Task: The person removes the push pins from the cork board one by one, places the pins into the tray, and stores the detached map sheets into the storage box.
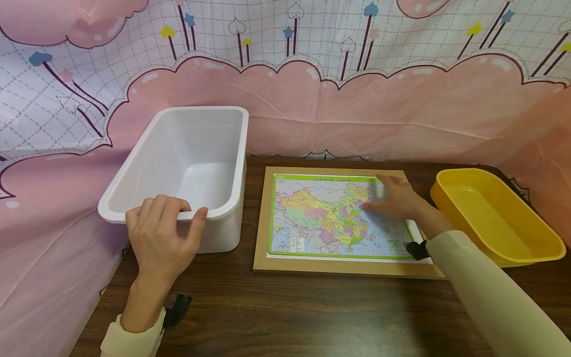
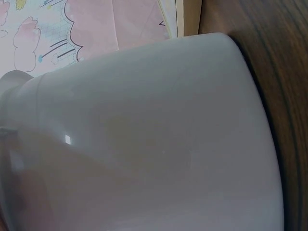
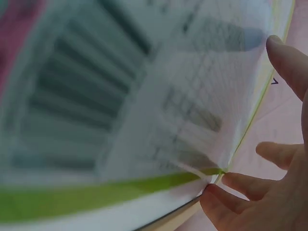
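Observation:
My left hand (image 1: 162, 238) grips the near rim of a deep white plastic tub (image 1: 241, 148), its fingers bent over the edge and its thumb near the front right corner. The left wrist view is filled by the tub's smooth outer wall (image 2: 163, 130). Over the right part of a green-bordered map of China (image 1: 321, 213) is my right hand (image 1: 399, 196), blurred, with fingers spread. In the right wrist view its fingertips (image 3: 211, 190) are right at the map's edge, near a green corner. The map lies on a tan-framed board (image 1: 260, 238) with a white margin.
A shallow yellow basin (image 1: 486, 213) stands at the right, beside my right forearm. All this rests on a dark wooden table (image 1: 267, 312). A pink and white patterned cloth (image 1: 285, 99) hangs behind the table and along its sides.

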`<move>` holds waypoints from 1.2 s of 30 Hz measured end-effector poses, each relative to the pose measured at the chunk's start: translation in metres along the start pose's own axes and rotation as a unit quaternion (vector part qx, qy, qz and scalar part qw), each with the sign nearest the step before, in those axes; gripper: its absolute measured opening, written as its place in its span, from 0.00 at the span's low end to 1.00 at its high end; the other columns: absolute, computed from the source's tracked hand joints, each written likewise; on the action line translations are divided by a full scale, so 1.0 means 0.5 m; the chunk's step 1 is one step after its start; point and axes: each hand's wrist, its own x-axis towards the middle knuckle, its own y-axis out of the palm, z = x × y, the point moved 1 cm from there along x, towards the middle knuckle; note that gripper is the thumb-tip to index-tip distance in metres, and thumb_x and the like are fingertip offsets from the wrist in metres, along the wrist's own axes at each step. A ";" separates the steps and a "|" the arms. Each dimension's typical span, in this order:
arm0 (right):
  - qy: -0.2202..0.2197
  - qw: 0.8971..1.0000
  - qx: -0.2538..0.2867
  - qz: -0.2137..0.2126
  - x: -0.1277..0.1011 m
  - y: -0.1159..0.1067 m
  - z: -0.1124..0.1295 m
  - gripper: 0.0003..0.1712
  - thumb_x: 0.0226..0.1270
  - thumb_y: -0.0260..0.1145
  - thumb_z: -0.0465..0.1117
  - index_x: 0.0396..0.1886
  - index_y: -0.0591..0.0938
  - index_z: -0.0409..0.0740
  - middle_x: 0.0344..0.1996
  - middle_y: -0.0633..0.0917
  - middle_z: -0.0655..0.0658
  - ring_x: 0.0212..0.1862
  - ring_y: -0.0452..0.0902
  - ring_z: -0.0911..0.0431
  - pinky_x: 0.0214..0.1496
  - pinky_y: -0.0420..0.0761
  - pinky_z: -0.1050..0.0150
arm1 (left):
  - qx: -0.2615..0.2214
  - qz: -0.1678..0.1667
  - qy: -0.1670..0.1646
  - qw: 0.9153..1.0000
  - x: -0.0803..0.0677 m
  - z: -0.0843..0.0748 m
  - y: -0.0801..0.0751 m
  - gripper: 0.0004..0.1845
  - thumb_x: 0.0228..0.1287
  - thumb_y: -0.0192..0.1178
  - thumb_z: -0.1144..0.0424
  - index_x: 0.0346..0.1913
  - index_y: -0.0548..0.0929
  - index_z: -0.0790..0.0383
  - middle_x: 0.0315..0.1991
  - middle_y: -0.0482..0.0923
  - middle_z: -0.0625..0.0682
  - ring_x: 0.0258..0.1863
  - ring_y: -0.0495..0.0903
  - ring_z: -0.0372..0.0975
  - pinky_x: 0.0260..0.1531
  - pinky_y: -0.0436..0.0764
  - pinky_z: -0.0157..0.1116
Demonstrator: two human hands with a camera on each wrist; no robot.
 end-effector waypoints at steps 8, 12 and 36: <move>0.021 1.000 0.012 -0.010 0.009 0.004 0.008 0.73 0.59 0.76 0.68 0.87 0.46 0.38 0.81 0.50 0.20 0.79 0.49 0.20 0.74 0.59 0.20 | -0.001 0.000 -0.003 1.000 0.000 0.001 0.000 0.33 0.74 0.56 0.36 0.29 0.79 0.66 0.26 0.78 0.61 0.29 0.73 0.58 0.39 0.63 0.57; 0.029 0.999 0.018 -0.010 0.011 0.001 0.012 0.74 0.58 0.78 0.67 0.87 0.46 0.37 0.81 0.51 0.20 0.80 0.47 0.20 0.75 0.58 0.21 | -0.001 0.000 -0.005 1.000 -0.001 0.000 0.000 0.32 0.74 0.57 0.36 0.29 0.80 0.66 0.26 0.78 0.61 0.29 0.74 0.59 0.39 0.63 0.57; 0.038 0.996 0.033 -0.072 0.001 -0.017 -0.030 0.47 0.70 0.74 0.50 0.79 0.66 0.31 0.60 0.78 0.23 0.53 0.75 0.35 0.56 0.82 0.41 | 0.002 -0.003 -0.004 1.000 0.002 -0.005 0.001 0.33 0.74 0.56 0.36 0.30 0.80 0.66 0.26 0.78 0.61 0.29 0.73 0.58 0.40 0.63 0.57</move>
